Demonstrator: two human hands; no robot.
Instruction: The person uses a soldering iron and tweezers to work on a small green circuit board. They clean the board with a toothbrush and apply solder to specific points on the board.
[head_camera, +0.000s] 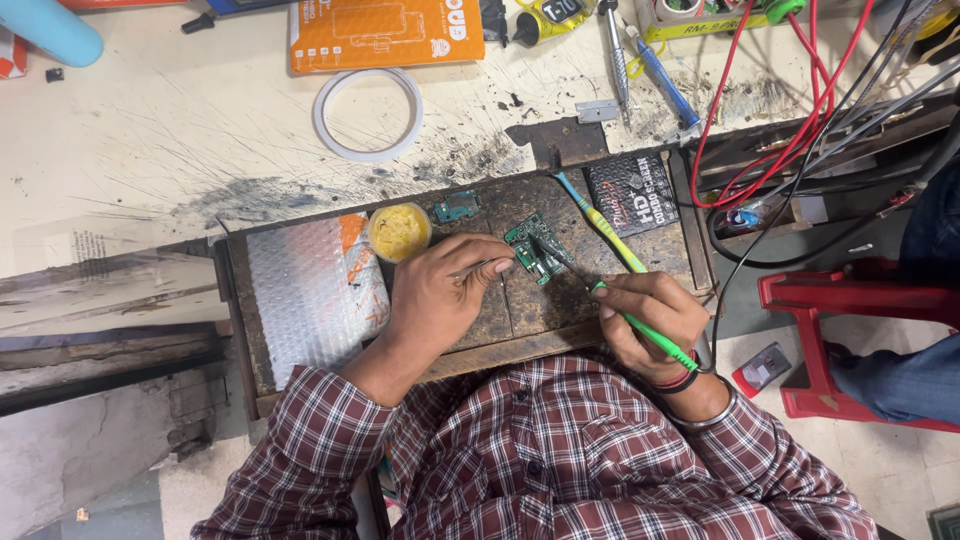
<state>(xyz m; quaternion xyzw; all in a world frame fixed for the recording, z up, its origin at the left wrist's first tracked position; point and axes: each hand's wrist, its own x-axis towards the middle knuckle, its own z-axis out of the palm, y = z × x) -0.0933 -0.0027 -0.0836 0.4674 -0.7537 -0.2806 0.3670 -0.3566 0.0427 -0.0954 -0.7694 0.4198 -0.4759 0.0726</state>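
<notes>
A small green circuit board (531, 248) lies on a dark wooden work block (520, 300). My left hand (440, 295) rests beside it, pinching a thin metal tool whose tip reaches the board's left edge. My right hand (652, 312) grips a green-handled soldering iron (650, 330); its dark tip slants up-left onto the board. A second small green board (457, 207) lies apart, further back on the block.
A yellow paste tin (399, 231) sits left of the boards, beside a bubble-wrap pouch (315, 290). A yellow-green toothbrush (603, 228), a black packet (632, 192), a white tape ring (367, 114), an orange box (385, 33), red and black cables (800, 130) and a red stool (850, 330) surround the block.
</notes>
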